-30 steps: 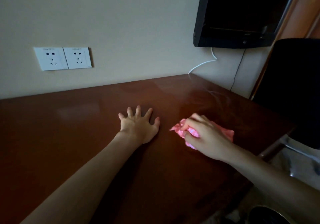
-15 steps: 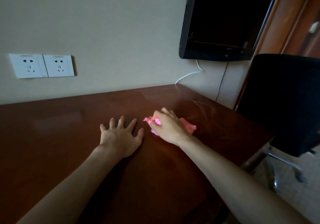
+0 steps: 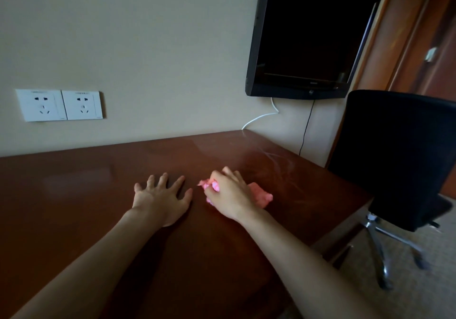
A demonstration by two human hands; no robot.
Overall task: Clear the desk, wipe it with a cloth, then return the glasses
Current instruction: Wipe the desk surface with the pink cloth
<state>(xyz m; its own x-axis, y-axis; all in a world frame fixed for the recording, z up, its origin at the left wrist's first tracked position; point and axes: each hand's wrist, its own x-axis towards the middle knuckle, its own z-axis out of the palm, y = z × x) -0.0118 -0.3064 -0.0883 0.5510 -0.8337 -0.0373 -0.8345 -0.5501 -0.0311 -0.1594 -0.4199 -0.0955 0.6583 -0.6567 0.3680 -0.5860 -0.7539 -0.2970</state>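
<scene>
Dim room, soft light from the right, pale sheen along the far edge of the brown counter [image 3: 74,195], deep shadow under both forearms, cloth [image 3: 261,194] glowing overexposed pink, wall lines bowed at the edges, slight softness throughout

A bright pink cloth [image 3: 261,194] is seen on a glossy reddish-brown bench [image 3: 74,207]. Two white sockets [image 3: 59,105] are set in a beige wall [image 3: 148,47]; the chair [image 3: 399,156] is black.
</scene>
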